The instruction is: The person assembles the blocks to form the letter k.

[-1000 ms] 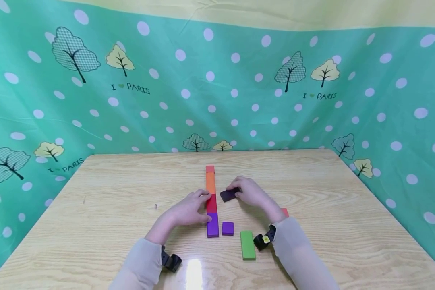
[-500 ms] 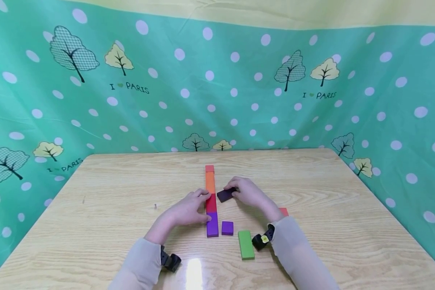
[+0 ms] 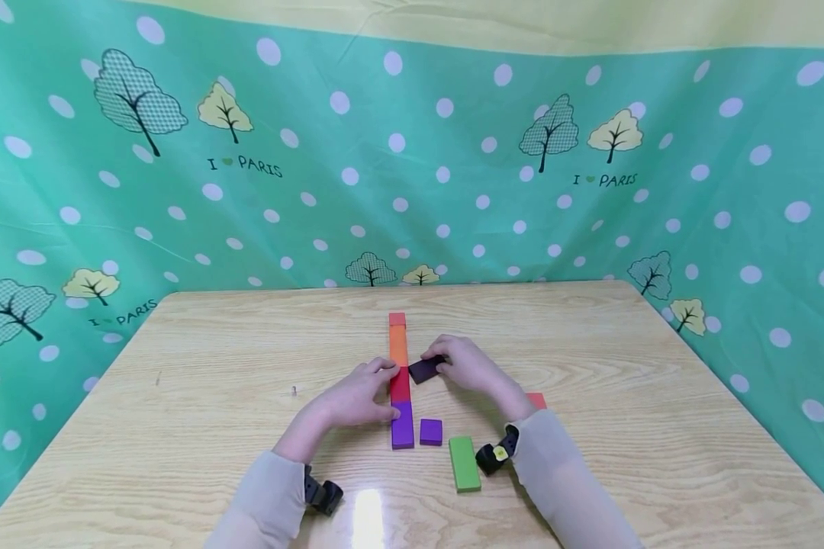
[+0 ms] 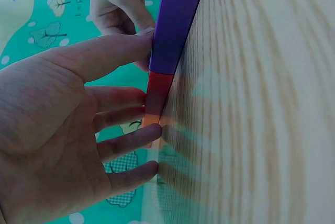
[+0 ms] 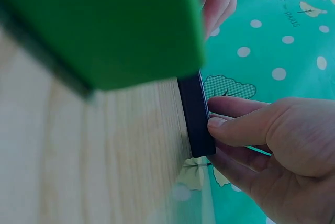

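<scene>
A straight row of blocks lies on the table: a small red-orange block (image 3: 397,319) at the far end, then an orange block (image 3: 398,345), a red block (image 3: 400,386) and a purple block (image 3: 402,427). My left hand (image 3: 361,394) rests along the row's left side, thumb on the purple block and a fingertip at the red one; in the left wrist view its fingers are extended. My right hand (image 3: 468,363) pinches one end of a flat black block (image 5: 196,114) between thumb and fingers. The black block's other end is right at the row's right side, near the red-orange joint.
A small purple block (image 3: 431,432) lies just right of the row. Nearer me is a green block (image 3: 465,464), close to the right wrist's camera. A red-orange block (image 3: 537,400) is partly hidden behind the right forearm. A dotted green curtain (image 3: 412,168) hangs behind the table.
My right hand has slid the black block leftward up to the row. The green block has shifted slightly left. My left hand has stayed in place.
</scene>
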Available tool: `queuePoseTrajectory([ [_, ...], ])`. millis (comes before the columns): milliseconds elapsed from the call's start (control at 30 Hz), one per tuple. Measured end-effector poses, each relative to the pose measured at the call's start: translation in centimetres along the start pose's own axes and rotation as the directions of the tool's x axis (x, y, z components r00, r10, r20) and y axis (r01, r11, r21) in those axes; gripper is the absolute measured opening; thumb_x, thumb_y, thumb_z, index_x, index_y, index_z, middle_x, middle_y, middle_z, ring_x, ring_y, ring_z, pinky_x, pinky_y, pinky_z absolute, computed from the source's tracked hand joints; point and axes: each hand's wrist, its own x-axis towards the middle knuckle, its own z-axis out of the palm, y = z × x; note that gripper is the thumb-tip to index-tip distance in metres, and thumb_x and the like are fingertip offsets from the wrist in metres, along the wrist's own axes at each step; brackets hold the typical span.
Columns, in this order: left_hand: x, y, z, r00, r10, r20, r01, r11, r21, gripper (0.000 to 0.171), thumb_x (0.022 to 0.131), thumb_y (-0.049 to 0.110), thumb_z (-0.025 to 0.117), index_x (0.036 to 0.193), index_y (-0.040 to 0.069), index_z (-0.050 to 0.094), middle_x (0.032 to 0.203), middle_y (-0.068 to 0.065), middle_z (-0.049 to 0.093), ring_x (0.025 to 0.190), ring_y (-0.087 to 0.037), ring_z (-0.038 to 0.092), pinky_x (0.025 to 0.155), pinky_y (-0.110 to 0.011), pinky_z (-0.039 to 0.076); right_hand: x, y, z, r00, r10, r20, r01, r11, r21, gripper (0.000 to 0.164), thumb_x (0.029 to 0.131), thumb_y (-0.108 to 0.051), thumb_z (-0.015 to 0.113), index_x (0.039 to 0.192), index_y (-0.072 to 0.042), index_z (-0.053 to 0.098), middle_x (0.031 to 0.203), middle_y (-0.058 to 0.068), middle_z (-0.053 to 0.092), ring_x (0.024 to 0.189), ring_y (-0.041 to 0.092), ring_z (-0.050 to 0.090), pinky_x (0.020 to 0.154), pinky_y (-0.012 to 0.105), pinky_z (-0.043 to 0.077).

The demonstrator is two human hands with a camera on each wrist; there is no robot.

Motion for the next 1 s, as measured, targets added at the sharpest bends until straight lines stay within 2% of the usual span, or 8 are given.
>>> queuePoseTrajectory([
  [467, -0.2, 0.1, -0.1, 1.000, -0.002, 0.001, 0.002, 1.000, -0.008, 0.071, 0.078, 0.028, 0.069, 0.136, 0.000, 0.039, 0.139, -0.009, 0.038, 0.126, -0.029, 0.036, 0.103, -0.041, 0.035, -0.2, -0.4, -0.8, 1.000, 0.021, -0.008, -0.021, 1.000, 0.013, 0.030, 0.082, 0.002, 0.059, 0.110, -0.009, 0.065, 0.110, 0.006, 0.063, 0.109, 0.023, 0.056, 0.094, 0.038, 0.044],
  [1000, -0.2, 0.1, -0.1, 1.000, 0.004, -0.004, -0.004, 1.000, 0.003, 0.073, 0.078, 0.029, 0.069, 0.137, -0.001, 0.038, 0.140, -0.010, 0.036, 0.127, -0.030, 0.035, 0.104, -0.041, 0.034, -1.6, -0.8, -1.4, 0.995, 0.100, -0.015, -0.100, 0.995, -0.004, 0.028, 0.080, -0.003, 0.065, 0.108, -0.008, 0.066, 0.105, 0.005, 0.064, 0.101, 0.022, 0.057, 0.088, 0.037, 0.047],
])
